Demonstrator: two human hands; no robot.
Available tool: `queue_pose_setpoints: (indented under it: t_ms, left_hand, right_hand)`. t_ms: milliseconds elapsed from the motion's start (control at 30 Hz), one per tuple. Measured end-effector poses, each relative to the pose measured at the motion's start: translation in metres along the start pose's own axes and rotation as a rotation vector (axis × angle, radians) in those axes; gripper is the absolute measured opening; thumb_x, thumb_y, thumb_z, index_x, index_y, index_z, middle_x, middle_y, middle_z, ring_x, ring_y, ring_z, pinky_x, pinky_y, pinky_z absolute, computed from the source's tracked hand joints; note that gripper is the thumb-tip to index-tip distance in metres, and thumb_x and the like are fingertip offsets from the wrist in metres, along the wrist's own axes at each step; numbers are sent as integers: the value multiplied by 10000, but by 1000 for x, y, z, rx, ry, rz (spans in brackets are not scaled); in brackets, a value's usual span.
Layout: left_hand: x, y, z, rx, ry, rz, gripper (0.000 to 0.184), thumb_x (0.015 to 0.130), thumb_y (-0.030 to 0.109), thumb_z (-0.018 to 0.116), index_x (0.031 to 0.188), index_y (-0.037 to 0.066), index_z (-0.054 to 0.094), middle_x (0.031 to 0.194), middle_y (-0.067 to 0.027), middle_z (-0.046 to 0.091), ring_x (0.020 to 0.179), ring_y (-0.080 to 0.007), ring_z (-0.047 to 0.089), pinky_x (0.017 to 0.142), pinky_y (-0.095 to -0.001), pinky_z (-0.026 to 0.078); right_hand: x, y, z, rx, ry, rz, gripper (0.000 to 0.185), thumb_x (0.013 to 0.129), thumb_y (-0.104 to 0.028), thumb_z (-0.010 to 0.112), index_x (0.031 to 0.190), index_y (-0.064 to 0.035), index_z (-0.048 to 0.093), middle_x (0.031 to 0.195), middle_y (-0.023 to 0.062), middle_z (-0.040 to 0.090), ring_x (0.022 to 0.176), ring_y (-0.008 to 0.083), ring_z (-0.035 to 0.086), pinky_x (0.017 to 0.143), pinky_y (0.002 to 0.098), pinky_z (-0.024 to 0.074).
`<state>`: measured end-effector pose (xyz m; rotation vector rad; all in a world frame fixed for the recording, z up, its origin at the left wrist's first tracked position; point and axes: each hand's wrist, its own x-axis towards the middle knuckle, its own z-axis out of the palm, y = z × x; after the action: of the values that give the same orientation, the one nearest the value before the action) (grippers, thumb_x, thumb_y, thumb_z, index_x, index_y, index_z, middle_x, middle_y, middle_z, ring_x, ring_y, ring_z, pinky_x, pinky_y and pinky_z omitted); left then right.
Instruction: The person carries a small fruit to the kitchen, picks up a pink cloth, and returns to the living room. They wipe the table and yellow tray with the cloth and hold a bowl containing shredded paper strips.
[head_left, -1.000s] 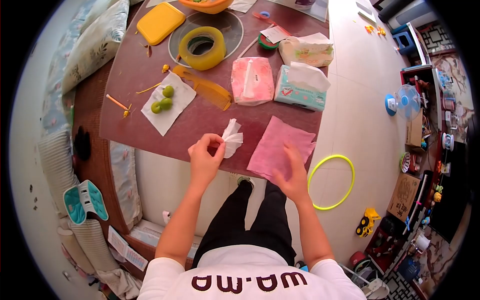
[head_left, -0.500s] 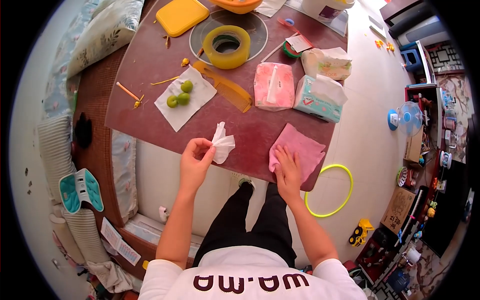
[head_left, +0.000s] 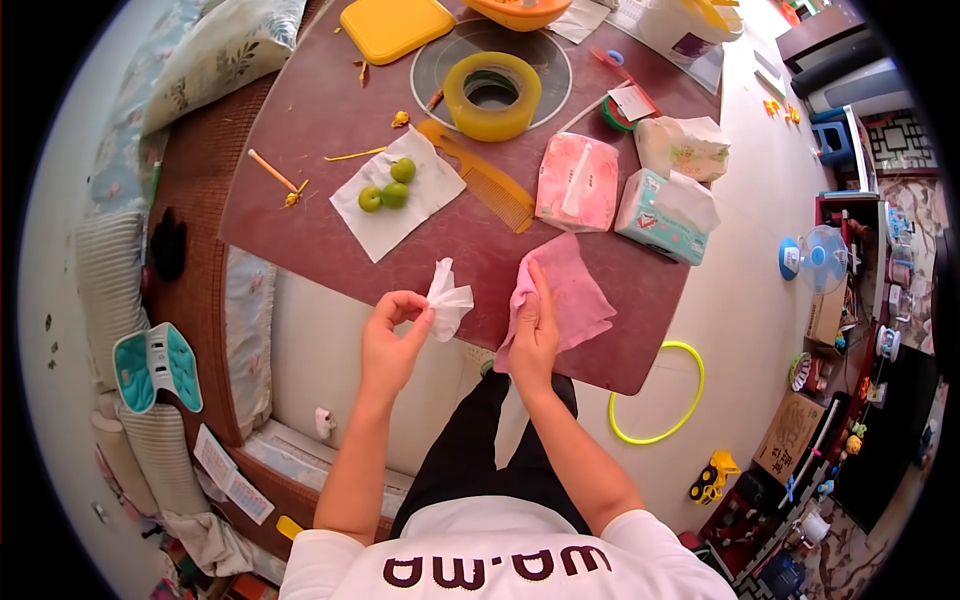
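Pink cloth point(head_left: 575, 295), one piece, is at the near edge of our one desk point(head_left: 645, 310), where we count three tissue packs point(head_left: 578, 183), one tape roll point(head_left: 460, 100), one comb point(head_left: 495, 195) and three green fruits point(head_left: 394, 195). The cloth looks soft and creased, bunched at our right hand point(head_left: 535, 335) and spread loosely beyond it; whether it touches the desk, we cannot tell. That hand's grip holds it, while our left hand point(head_left: 392, 338) pinches one crumpled white tissue point(head_left: 448, 300) between fingertips.

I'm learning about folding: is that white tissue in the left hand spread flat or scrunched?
Scrunched: the white tissue is pinched in the left hand, with creased folds fanning out from the pinch.
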<state>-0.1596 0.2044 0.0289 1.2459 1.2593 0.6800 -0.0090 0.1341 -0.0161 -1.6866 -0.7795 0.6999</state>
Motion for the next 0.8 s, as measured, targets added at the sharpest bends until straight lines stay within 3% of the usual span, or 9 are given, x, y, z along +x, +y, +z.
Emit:
queue_pose_setpoints:
  t_ms: [233,367,433,567,633,800]
  left_hand:
    - [0,-5,-11,-24,44,-5,122,824,52,621,923,30,552,867,-17,578,851,-108,542,775,-249,430]
    - [4,-11,-19,-50,78,-23,121,825,52,621,922,30,552,868,-18,576,851,-109,541,778,-249,429]
    - [5,-14,-25,-39,120,-31,121,825,48,619,923,28,551,873,-19,571,852,-110,541,782,-248,428]
    - [4,-15,-32,-53,170,-40,118,827,45,615,923,23,550,878,-19,567,854,-111,539,792,-248,427]
    - [7,-17,-35,-61,185,9,115,830,42,609,926,19,549,881,-20,566,858,-113,537,803,-252,427]
    - [6,-15,-36,-59,179,-4,115,831,41,609,927,18,550,883,-24,568,855,-114,536,810,-254,427]
  right_hand:
    - [-2,-25,33,48,22,-44,369,965,-195,371,1282,-14,426,1298,142,456,1184,294,408,1011,373,269]
    - [2,-35,54,-12,-22,-78,425,961,-229,380,1312,11,373,1341,168,402,1245,318,357,1030,397,244]
    - [5,-30,60,18,-104,4,470,949,-240,397,1335,22,335,1380,188,347,1293,337,300,1054,409,212]
    - [12,-21,42,-267,-237,-149,501,910,-193,450,1337,38,325,1402,209,313,1324,339,260,1074,403,205]
    - [16,-13,37,-518,-295,-350,525,878,-192,498,1331,24,345,1391,194,338,1314,342,280,1071,433,208]
    - [21,-5,39,-646,-326,-447,571,830,-261,567,1319,-22,393,1390,160,359,1308,326,299,1062,500,195]
